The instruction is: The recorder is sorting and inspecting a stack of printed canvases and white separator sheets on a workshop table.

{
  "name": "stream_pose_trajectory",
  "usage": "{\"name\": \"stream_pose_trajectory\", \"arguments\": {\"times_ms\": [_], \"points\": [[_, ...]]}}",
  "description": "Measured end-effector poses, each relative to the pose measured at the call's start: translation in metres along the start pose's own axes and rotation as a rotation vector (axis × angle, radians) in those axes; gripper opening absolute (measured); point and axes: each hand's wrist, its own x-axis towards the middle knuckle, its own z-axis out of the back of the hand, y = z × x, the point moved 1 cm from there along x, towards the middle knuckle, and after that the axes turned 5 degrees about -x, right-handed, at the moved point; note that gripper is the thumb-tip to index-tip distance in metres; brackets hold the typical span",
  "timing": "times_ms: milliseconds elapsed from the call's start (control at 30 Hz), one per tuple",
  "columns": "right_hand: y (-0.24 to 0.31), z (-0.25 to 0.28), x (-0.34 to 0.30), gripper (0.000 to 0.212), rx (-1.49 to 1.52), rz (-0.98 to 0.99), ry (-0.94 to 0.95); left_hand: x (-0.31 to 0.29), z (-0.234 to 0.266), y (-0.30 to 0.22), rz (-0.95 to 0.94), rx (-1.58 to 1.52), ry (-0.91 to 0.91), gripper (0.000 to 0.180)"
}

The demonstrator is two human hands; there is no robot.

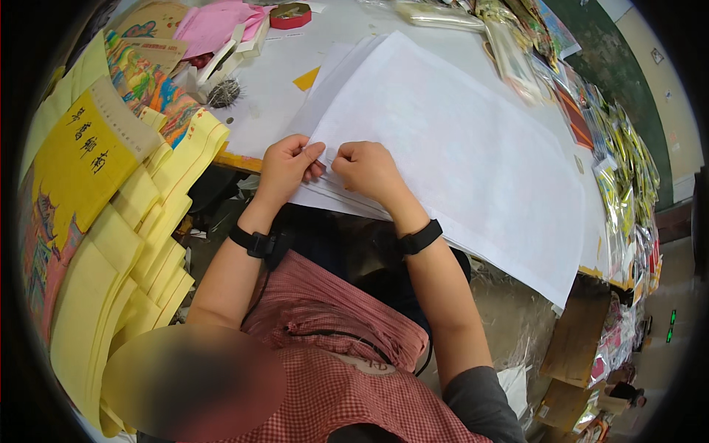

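Observation:
A stack of large white sheets (458, 140) lies across the table and overhangs its near edge. My left hand (286, 171) is closed at the near left corner of the stack, its thumb and fingers pinching the sheets' edge. Just to the right, my right hand (367, 168) rests over the paper near the same edge with its fingers curled in. Whatever those fingers hold, if anything, is hidden from view. Dark bands circle both wrists.
Folded yellow printed sheets (136, 214) pile up on the left. Behind them are a dark pincushion-like ball bristling with pins (224, 94), pink cloth (218, 28) and a red octagonal box (290, 15). Plastic-wrapped packets (628, 162) line the right side; cardboard boxes (580, 336) stand below.

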Motion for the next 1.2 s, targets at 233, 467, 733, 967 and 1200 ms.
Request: {"name": "stream_pose_trajectory", "arguments": {"times_ms": [233,467,733,967,1200], "points": [[0.005,-0.001,0.003,0.023,0.212,-0.118,0.072,0.000,-0.002,0.006,-0.068,-0.032,-0.045,0.015],[0.000,0.001,-0.008,0.014,0.734,-0.162,0.161,0.000,-0.002,0.006,-0.125,-0.082,-0.101,0.017],[-0.003,-0.001,-0.012,0.012,0.718,-0.101,0.182,0.009,-0.002,0.000,0.059,0.183,0.078,0.021],[-0.005,-0.002,-0.009,0.012,0.734,-0.081,0.052,0.005,-0.018,0.006,-0.042,0.368,0.009,0.019],[0.002,0.018,-0.020,0.020,-0.274,0.160,-0.206,0.010,-0.023,-0.012,-0.033,0.062,0.154,0.024]]}}
